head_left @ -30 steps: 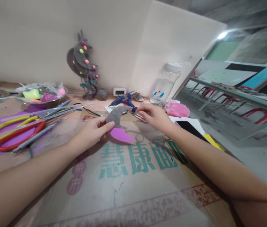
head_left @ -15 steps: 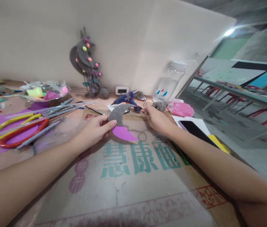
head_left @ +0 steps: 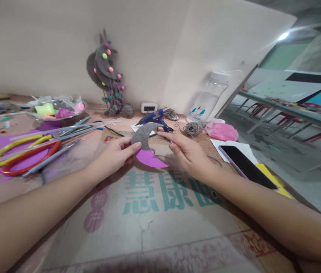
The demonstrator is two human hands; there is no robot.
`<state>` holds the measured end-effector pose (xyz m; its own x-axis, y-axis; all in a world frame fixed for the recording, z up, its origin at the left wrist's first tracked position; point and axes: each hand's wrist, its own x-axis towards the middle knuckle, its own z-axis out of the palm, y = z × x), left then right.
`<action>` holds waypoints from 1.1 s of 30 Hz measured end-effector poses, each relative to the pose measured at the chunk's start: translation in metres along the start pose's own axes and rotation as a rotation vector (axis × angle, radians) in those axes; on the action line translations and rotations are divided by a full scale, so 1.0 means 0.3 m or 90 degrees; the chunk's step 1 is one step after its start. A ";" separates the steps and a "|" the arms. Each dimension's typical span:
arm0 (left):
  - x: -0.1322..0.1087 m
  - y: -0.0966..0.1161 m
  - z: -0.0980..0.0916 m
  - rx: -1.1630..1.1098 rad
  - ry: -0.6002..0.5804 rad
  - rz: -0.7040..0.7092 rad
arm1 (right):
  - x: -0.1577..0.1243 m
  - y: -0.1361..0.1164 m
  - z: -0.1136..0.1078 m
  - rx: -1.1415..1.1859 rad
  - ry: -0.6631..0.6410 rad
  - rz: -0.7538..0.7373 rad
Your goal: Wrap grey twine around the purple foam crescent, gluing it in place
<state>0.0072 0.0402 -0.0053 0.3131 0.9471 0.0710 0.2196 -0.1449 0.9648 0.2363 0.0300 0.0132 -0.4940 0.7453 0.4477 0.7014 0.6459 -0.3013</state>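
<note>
One gray crescent [head_left: 142, 137] is partly hidden by the left hand [head_left: 118, 152].

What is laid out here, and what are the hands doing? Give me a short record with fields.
Left hand: pinches a purple crescent, partly wrapped in grey yarn
Right hand: near the crescent's upper tip; contact unclear
Behind the hands: blue glue gun, small white clock, yarn bundle
Left side: metal bowl, red looped handle
Right side: clear bottle, phone
Against the wall: crescent ornament with coloured balls
</note>
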 end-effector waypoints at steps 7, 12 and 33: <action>-0.002 0.013 0.000 0.027 0.000 -0.011 | -0.016 0.023 0.055 -0.102 0.004 -0.077; -0.002 0.008 0.001 0.015 -0.006 -0.007 | -0.017 0.028 0.057 -0.107 0.025 -0.100; 0.002 0.003 -0.003 -0.017 -0.031 -0.022 | -0.013 0.023 0.061 -0.189 0.051 -0.151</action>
<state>0.0068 0.0408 -0.0042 0.3503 0.9363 0.0263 0.2063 -0.1046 0.9729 0.2337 0.0347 -0.0059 -0.6267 0.5587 0.5433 0.6969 0.7137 0.0699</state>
